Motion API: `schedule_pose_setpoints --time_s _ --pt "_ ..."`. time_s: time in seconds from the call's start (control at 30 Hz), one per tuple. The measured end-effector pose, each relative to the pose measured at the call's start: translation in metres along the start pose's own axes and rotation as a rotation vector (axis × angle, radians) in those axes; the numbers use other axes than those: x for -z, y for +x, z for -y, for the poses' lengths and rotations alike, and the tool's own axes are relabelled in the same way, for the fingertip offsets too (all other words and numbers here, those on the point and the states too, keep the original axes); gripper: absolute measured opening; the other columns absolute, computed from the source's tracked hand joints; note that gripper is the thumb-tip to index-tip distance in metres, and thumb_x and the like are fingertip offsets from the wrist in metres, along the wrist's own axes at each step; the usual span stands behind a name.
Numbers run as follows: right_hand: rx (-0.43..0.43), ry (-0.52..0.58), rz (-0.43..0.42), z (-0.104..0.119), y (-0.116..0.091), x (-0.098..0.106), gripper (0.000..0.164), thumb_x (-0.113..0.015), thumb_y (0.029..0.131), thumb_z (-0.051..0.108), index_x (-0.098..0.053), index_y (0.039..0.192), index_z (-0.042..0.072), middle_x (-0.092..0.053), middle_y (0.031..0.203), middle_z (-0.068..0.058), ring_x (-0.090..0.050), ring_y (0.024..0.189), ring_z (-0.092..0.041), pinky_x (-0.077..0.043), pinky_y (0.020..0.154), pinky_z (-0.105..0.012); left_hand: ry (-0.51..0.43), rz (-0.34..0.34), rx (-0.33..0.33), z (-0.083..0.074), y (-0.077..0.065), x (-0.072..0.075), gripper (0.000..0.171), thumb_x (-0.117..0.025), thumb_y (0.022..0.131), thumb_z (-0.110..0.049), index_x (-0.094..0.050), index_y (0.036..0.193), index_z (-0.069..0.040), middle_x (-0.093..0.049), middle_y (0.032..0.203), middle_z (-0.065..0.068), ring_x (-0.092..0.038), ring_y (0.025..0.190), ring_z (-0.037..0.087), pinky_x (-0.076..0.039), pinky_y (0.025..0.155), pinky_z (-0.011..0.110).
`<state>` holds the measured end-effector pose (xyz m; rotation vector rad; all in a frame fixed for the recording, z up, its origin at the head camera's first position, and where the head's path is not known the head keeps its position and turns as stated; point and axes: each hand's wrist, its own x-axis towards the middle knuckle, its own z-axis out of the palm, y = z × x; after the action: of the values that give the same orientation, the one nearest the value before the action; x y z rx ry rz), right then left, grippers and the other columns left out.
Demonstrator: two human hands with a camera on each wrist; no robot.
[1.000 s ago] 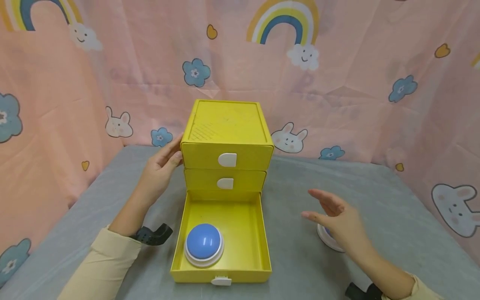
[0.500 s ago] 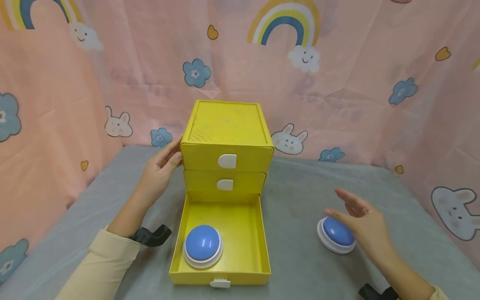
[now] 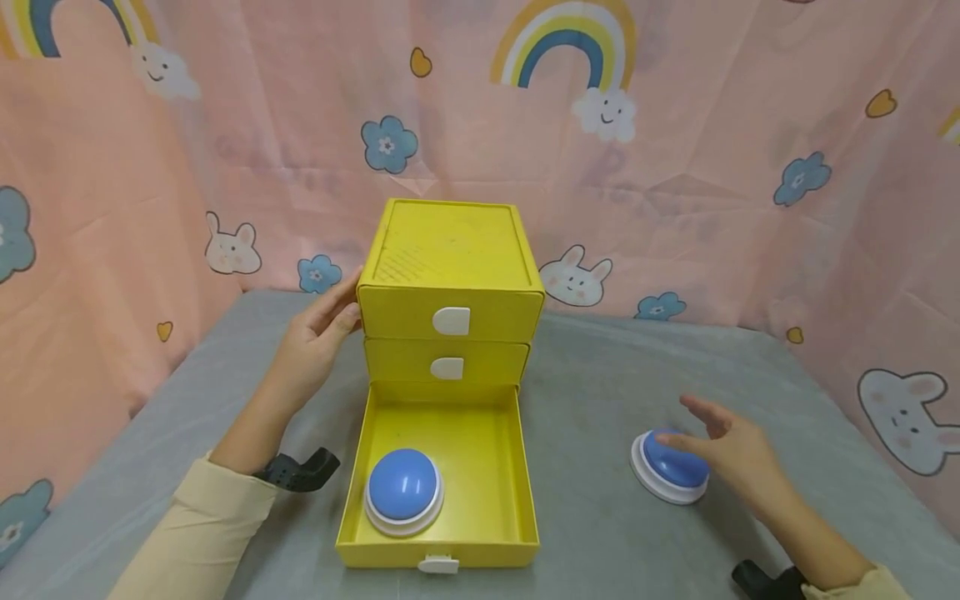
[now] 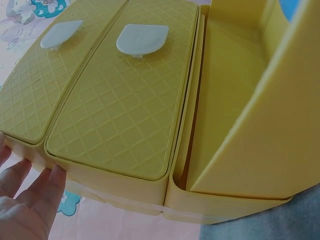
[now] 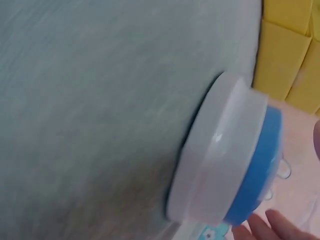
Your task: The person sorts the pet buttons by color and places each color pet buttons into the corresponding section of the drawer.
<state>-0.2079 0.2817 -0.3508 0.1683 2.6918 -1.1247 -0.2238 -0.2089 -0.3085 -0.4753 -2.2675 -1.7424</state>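
A yellow three-drawer box (image 3: 450, 242) stands mid-table, its bottom drawer (image 3: 480, 467) pulled out. In that drawer, at the front left, lies a blue push button (image 3: 403, 485) with a white base. My left hand (image 3: 306, 354) rests its straight fingers against the box's upper left side; the left wrist view shows the fingertips on the side wall beside two closed drawers (image 4: 120, 95). On the table to the right sits a second blue push button (image 3: 675, 462). My right hand (image 3: 738, 454) hovers over its right part, fingers and thumb apart, the thumb overlapping the blue dome in the head view.
White tabs (image 3: 450, 321) serve as pulls on the drawer fronts. The grey cloth-covered table (image 3: 592, 400) extends around the box. Behind it hangs a pink curtain (image 3: 465, 125) with rainbows, flowers and rabbits. Dark wrist mounts (image 3: 300, 471) sit on both forearms.
My right hand has moved right and a little down, uncovering the table's blue button and then coming lower over it. The left hand stays against the box.
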Motion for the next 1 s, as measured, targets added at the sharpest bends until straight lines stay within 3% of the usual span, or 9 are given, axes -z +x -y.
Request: schedule_pose_setpoints --time_s 0.33,0.57,0.83,1.0 --pt "0.091 0.040 0.107 -0.022 0.004 0.001 0.083 -0.073 0.090 0.040 -0.035 0.153 0.001 -0.038 0.156 -0.022 -0.031 0.145 -0.045 -0.034 0.115 -0.054 0.015 -0.002 0.000 0.001 -0.002 0.000 0.052 -0.044 0.107 -0.028 -0.032 0.157 -0.025 -0.041 0.158 0.008 -0.050 0.125 -0.004 -0.046 0.101 0.010" --pt "0.091 0.078 0.181 -0.036 0.007 0.006 0.081 -0.071 0.092 0.035 -0.033 0.154 0.000 -0.033 0.158 -0.024 -0.023 0.147 -0.049 -0.030 0.112 -0.067 0.026 -0.009 -0.006 -0.002 0.002 -0.001 0.051 -0.044 0.107 -0.027 -0.033 0.157 -0.026 -0.042 0.157 0.005 -0.049 0.126 -0.003 -0.045 0.101 0.010" --pt "0.045 -0.010 0.215 -0.039 0.009 0.005 0.089 -0.073 0.089 0.041 -0.030 0.155 0.000 -0.027 0.157 -0.032 -0.029 0.141 -0.054 -0.039 0.107 -0.065 0.019 0.003 0.005 -0.002 0.000 -0.001 0.050 -0.044 0.107 -0.024 -0.032 0.156 -0.026 -0.041 0.158 0.004 -0.048 0.126 -0.004 -0.045 0.102 0.011" --pt "0.097 -0.032 0.232 -0.039 0.008 0.007 0.092 -0.077 0.087 0.035 -0.028 0.154 -0.003 -0.029 0.155 -0.035 -0.035 0.138 -0.054 -0.043 0.105 -0.062 0.026 0.000 0.005 -0.001 -0.001 0.000 0.051 -0.043 0.107 -0.028 -0.031 0.157 -0.026 -0.041 0.158 0.006 -0.048 0.126 -0.005 -0.045 0.101 0.010"
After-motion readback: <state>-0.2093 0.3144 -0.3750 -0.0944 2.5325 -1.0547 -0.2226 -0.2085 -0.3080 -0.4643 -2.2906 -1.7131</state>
